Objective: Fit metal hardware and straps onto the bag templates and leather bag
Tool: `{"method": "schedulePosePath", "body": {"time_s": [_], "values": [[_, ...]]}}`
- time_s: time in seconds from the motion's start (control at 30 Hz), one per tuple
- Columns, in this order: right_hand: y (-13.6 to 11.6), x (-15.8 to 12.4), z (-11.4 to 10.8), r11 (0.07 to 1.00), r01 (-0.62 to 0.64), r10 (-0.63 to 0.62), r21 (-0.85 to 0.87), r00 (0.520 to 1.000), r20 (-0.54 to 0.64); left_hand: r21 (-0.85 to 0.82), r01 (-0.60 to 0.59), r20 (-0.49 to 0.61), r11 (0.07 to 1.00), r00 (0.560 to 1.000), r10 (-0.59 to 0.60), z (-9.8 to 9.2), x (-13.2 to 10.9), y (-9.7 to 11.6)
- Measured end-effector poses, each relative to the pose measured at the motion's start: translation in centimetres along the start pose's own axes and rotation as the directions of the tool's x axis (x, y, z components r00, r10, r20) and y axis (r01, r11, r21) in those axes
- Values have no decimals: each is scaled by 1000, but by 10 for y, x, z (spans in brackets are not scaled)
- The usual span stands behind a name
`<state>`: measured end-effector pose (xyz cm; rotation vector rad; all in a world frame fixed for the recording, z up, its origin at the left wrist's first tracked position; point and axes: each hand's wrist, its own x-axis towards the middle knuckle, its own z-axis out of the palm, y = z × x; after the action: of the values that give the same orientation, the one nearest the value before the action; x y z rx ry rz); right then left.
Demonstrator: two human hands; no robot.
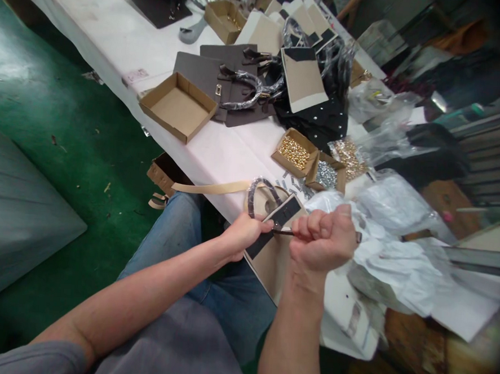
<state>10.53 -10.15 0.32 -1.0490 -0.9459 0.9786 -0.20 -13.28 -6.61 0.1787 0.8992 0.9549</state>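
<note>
Beige bag (273,256) w/ dark flap panel, at near table (115,37) edge over lap, handle wrapped in plastic. Left hand (242,234) grips flap edge, fingers curled tight. Right hand (323,236) fisted, fingers clenched on thin dark tool (283,232) touching flap. Both forearms reach fwd. No legible writing.

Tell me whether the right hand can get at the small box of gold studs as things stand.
Probably not freely: the right hand is clenched around a thin tool pressed to the beige bag. The box of gold studs sits open just beyond, nothing covering it, so the path looks clear once the tool is released.
</note>
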Motion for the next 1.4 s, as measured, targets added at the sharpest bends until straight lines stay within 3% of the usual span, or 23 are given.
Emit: {"method": "schedulePosePath", "body": {"time_s": [0.23,0.47,0.6,0.73,0.87,1.07,1.4], "values": [[3,-7,19,994,48,-54,-95,997,-62,28,9,2,1000,1000,-9,-3,1,-4],[3,-11,6,996,91,-90,14,994,-64,20,69,-6,997,998,-69,0,0,1],[-8,3,-6,998,-23,21,51,999,37,41,83,-41,996,996,-81,4,-2,4],[-21,16,-14,996,69,-71,56,997,21,48,122,-13,991,992,-122,6,-3,5],[-15,18,-14,997,75,-76,28,997,17,58,80,-18,995,997,-79,7,-2,2],[-7,17,-13,998,36,-35,56,999,-26,60,73,62,996,995,-77,6,0,-2],[6,22,-5,1000,10,-12,-25,996,-84,88,11,54,996,998,-16,0,11,-10]]}}
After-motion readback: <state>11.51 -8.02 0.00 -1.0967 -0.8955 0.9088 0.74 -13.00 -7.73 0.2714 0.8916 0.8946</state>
